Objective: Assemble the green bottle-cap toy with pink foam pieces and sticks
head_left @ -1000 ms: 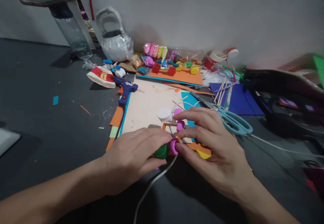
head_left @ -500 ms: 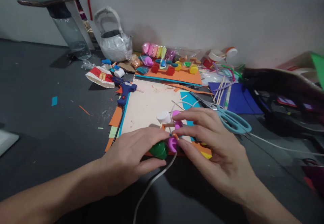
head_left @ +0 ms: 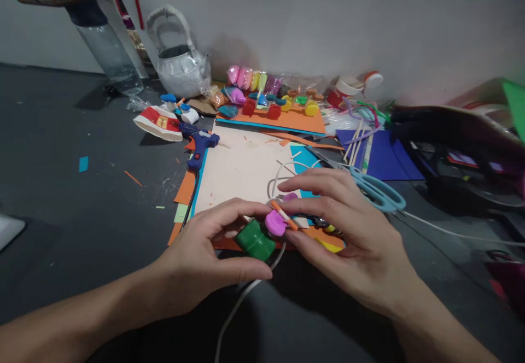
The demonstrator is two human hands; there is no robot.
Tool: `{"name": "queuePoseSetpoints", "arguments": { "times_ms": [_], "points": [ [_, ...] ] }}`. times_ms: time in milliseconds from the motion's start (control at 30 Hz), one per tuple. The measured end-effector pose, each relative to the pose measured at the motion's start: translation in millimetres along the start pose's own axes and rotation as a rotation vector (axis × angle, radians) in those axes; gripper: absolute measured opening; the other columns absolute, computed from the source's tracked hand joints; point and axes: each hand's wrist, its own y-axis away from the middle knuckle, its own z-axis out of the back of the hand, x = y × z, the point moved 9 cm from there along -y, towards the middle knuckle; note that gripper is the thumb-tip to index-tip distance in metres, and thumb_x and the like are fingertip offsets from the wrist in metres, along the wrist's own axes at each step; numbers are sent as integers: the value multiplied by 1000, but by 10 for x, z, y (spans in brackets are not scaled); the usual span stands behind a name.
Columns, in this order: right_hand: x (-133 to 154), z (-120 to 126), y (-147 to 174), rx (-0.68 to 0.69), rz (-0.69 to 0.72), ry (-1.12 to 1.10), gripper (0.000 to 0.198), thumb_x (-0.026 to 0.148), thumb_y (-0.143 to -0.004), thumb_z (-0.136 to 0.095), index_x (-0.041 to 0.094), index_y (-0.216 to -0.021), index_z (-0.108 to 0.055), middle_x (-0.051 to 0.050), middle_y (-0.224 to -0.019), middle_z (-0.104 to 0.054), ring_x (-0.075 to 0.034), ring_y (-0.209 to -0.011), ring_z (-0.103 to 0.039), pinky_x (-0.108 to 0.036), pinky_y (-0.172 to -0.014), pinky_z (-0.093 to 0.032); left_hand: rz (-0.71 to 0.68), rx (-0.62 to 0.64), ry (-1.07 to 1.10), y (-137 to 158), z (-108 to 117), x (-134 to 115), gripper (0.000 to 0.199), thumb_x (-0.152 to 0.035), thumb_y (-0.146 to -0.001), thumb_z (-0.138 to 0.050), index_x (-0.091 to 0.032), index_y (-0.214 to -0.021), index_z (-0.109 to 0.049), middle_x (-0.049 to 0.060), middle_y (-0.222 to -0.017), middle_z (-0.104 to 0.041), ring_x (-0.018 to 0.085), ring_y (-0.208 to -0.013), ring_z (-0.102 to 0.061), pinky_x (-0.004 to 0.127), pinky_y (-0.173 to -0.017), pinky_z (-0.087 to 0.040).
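Both hands are around a small handmade model [head_left: 276,223] above the near edge of the paper stack. It has a glossy green part [head_left: 256,240], round pinkish-purple pieces and a short orange-and-white stick [head_left: 284,215] across one of them. My left hand [head_left: 217,245] curls around the green side, index fingertip at the top and thumb below. My right hand [head_left: 344,232] pinches the purple side between thumb and fingers, its upper fingers partly raised. My fingers hide part of the model. A white cable [head_left: 241,297] passes below it.
Cream paper [head_left: 238,171] lies under and beyond my hands, with a blue glue gun [head_left: 200,147] on its left. Blue-handled scissors [head_left: 379,191] rest at the right. Behind are an orange board [head_left: 266,124] bearing wheeled models, a silver kettle [head_left: 182,70] and a bottle [head_left: 106,51].
The model has turned in my hands, bringing the green part and the orange-and-white stick into fuller view. The white piece seen behind it is now hidden. My left thumb and fingers have spread wider.
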Motion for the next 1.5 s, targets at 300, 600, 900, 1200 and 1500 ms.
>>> {"name": "queuePoseSetpoints", "arguments": {
  "times_ms": [300, 600, 900, 1200, 1500],
  "points": [
    [72, -10, -8, -30, 62, 68, 16, 14, -84, -66, 17, -100, -66, -10, -109, -70, -23, -108, -61, -41, -95, -47, -22, 0, -53, -13, 16, 4, 48, -23, -73, -84, -37, -117, -69, -5, -122, -68, 13, -105, -65, 16, -89, -53],
    [122, 37, 22, -116, 94, 153, 23, 12, -82, -70, 15, -104, -63, -12, -109, -69, -22, -106, -62, -40, -92, -49, 13, -34, 87, -15, 19, 37, 47, -17, -70, -86, -33, -112, -70, -5, -111, -72, 10, -100, -69, 14, -87, -53],
    [286, 8, 136, -202, 241, 405, 22, 9, -81, -70, 18, -101, -69, -11, -113, -66, -25, -108, -60, -43, -91, -48, 36, -78, 407, -15, 21, 37, 51, -6, -68, -85, -37, -108, -72, -9, -105, -76, 7, -97, -72, 10, -86, -54],
    [318, -36, 191, -237, 212, 447, 26, 8, -84, -67, 15, -109, -68, -12, -109, -68, -25, -107, -61, -42, -88, -50, 15, -66, 472, -21, 3, 11, 51, -2, -71, -81, -38, -106, -74, -9, -107, -77, 8, -95, -74, 10, -85, -55],
    [319, -96, 220, -281, 230, 460, 31, 8, -84, -66, 13, -115, -67, -13, -109, -70, -27, -108, -63, -42, -89, -52, 23, -94, 446, -10, 13, 11, 47, -5, -69, -84, -31, -107, -71, -5, -102, -78, 12, -93, -75, 14, -78, -58]
  ]
}}
